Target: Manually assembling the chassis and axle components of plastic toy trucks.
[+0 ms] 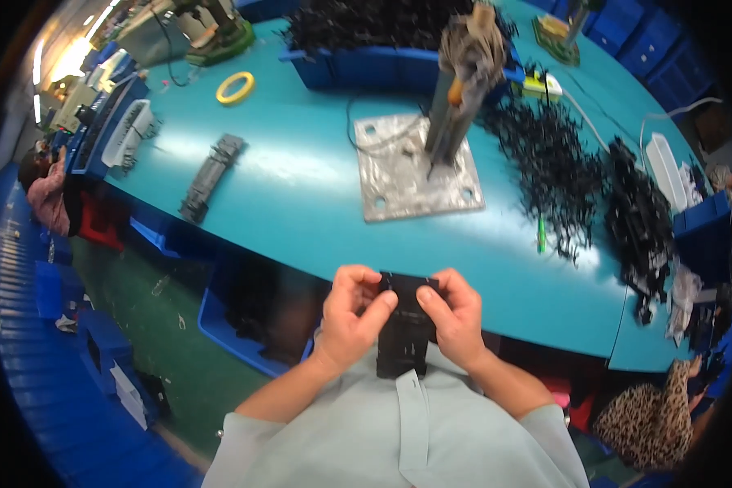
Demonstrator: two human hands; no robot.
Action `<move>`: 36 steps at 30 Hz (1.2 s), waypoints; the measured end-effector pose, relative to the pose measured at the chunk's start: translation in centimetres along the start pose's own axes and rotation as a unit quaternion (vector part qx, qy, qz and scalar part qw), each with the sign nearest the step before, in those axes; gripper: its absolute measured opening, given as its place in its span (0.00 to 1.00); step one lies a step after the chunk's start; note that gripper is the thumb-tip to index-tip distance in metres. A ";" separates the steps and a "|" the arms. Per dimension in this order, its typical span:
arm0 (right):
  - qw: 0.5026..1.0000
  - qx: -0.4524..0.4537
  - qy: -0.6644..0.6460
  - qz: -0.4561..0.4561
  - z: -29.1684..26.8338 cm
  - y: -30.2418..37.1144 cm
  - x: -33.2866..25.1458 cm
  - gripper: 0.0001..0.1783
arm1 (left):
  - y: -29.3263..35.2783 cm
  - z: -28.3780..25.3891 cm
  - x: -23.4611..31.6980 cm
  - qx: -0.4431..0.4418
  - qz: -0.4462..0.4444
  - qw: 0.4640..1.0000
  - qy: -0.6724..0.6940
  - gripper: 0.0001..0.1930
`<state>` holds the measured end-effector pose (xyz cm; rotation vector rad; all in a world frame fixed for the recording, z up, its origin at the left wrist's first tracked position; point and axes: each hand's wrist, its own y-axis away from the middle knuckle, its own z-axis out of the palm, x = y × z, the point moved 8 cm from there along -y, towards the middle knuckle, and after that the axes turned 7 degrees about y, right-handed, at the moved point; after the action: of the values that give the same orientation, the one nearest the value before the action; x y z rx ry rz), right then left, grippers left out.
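Between my two hands, close to my body at the table's front edge, is a flat, oblong black plastic part (404, 337). My left hand (355, 319) grips its upper left side, thumb on the face and fingers curled at the edge. On the upper right side my right hand (454, 317) grips it the same way, thumb pressed on top. The lower end of the part points toward my light grey-green smock. Fingers behind the part are hidden. A long dark assembled plastic piece (211, 177) lies alone on the table to the left.
A metal base plate (419, 199) with an upright post (451, 118) stands ahead. Behind it, a blue bin (358, 73) overflows with black parts. Loose black pieces (553, 163) spread rightward, beside a green pen-like tool (542, 234). Yellow tape (235, 88) lies far left. People sit at both sides.
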<state>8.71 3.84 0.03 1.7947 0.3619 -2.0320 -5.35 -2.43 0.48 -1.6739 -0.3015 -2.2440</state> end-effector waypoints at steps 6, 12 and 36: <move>0.999 -0.030 -0.013 -0.001 0.3 -0.8 -1.1 0.03 | -0.5 0.3 -1.2 -0.062 -0.166 0.970 0.164 0.07; 0.991 -0.015 0.113 -0.066 0.5 -2.6 -2.4 0.12 | -1.8 -0.3 0.5 0.000 -0.064 0.984 0.165 0.07; 0.987 -0.030 0.148 -0.052 1.4 -1.0 -0.7 0.16 | -2.2 -1.1 2.2 -0.036 0.056 0.979 -0.192 0.09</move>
<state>7.03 4.17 0.87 2.0815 0.6097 -1.7983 -7.70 -1.11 2.31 -2.1035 -0.2108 -1.8626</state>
